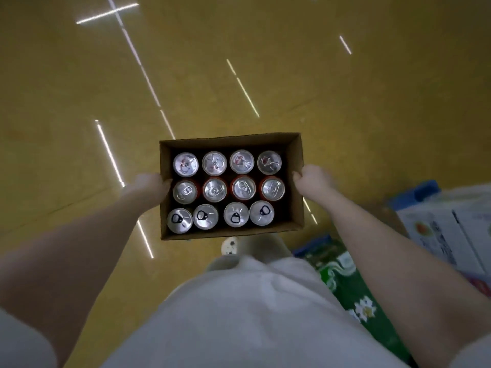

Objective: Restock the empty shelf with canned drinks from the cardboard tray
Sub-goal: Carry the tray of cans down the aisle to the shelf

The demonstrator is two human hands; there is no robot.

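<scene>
Arms stretched fwd; my L hand (150,185) & R hand (314,179) grip the cardboard tray (297,158) side walls, fingers curled; 12 cans (214,190) inside.

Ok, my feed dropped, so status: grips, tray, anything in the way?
Left grip, right grip hold cardboard tray by its sides. Twelve cans upright inside. No shelf in view; boxes on floor right.

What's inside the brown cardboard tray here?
The brown cardboard tray holds twelve upright silver-topped drink cans, three rows of four. Their lids hide the labels and the tray floor.
</scene>
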